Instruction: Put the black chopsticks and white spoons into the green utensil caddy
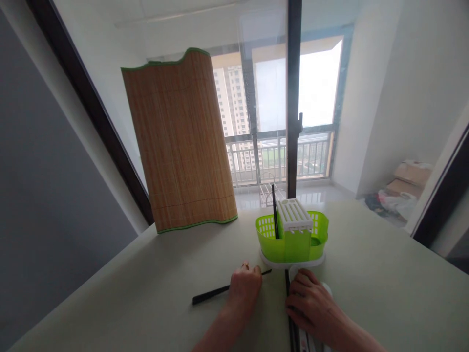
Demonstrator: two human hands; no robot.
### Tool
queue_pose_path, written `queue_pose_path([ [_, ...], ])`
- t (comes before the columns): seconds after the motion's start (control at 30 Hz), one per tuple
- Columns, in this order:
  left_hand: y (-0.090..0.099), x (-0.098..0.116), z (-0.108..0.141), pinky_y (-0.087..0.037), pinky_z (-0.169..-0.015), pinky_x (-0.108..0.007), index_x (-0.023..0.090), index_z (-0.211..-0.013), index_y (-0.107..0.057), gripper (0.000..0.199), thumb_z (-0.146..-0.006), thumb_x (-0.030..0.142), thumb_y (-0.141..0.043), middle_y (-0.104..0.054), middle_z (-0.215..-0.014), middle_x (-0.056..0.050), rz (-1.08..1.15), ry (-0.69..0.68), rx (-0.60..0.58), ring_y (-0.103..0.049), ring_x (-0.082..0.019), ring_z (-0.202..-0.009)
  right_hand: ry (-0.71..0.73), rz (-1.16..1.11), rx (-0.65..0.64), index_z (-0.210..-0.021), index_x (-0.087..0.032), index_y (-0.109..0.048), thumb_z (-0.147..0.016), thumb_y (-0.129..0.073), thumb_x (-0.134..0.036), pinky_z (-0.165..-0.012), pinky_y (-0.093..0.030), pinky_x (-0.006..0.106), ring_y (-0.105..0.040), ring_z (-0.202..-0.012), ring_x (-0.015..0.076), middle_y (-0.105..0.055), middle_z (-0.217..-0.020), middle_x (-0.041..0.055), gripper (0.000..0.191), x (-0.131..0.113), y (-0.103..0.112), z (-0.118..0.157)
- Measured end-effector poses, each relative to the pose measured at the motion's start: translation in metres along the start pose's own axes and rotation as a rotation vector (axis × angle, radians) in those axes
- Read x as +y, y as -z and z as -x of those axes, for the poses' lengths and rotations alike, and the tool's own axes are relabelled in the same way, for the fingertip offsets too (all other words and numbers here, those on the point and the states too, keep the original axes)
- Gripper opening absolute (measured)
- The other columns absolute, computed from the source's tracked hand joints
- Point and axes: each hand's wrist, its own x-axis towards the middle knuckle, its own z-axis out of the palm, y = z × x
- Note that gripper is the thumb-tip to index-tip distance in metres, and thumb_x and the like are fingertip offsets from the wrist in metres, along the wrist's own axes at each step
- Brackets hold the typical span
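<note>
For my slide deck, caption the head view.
Left hand gripping black chopsticks, right hand over other utensils, near a green caddy.

**Clasping dark chopsticks before a green caddy**

Held slantwise in the left hand, low over the pale table. Resting the right hand on more dark sticks and white utensils. Facing the caddy's slatted white top, with slim dark cutlery in the left compartment. Backed at left by an upright, green-edged bamboo mat.
</note>
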Motion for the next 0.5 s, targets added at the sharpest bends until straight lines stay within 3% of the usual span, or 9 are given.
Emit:
queue_pose_path([
  [0.13, 0.032, -0.015, 0.003, -0.052, -0.064, -0.032, 0.024, -0.096, -0.071, 0.027, -0.086, 0.011, -0.049, -0.068, -0.081, -0.009, 0.056, -0.042, 0.178, -0.067, -0.024, -0.077, -0.002, 0.007, 0.002, -0.079, -0.023, -0.064, -0.089, -0.054, -0.025, -0.093, -0.031, 0.04, -0.049, -0.089, 0.0206, -0.059, -0.081, 0.0011, 0.014, 0.001, 0.0, -0.001],
  [0.27, 0.077, -0.028, 0.009, -0.055, -0.072, -0.028, 0.03, -0.105, -0.07, 0.023, -0.086, 0.03, -0.057, -0.072, -0.087, -0.002, 0.573, -0.076, 0.41, -0.068, -0.018, -0.081, 0.0, -0.007, 0.003, -0.078, -0.022, -0.062, -0.089, -0.054, -0.024, -0.093, -0.031, 0.04, -0.049, -0.087, 0.0202, -0.059, -0.081, 0.001, 0.014, 0.0, 0.0, -0.001],
  [0.37, 0.098, -0.028, 0.013, -0.057, -0.072, -0.025, 0.024, -0.1, -0.071, 0.021, -0.084, 0.032, -0.06, -0.075, -0.087, -0.001, 0.971, -0.083, 0.42, -0.07, -0.016, -0.078, -0.004, -0.027, 0.002, -0.085, -0.023, -0.063, -0.089, -0.054, -0.023, -0.092, -0.032, 0.04, -0.049, -0.088, 0.0209, -0.06, -0.083, 0.0016, 0.01, -0.001, 0.003, -0.001],
  [0.5, 0.094, -0.014, 0.017, -0.059, -0.07, -0.025, 0.021, -0.094, -0.071, 0.018, -0.082, 0.03, -0.062, -0.076, -0.083, -0.001, 1.158, -0.07, 0.354, -0.071, -0.016, -0.076, -0.07, -0.084, 0.05, -0.106, -0.022, -0.062, -0.085, -0.06, -0.027, -0.09, -0.033, 0.04, -0.051, -0.09, 0.0235, -0.062, -0.087, 0.0035, 0.022, -0.003, 0.007, -0.001],
])
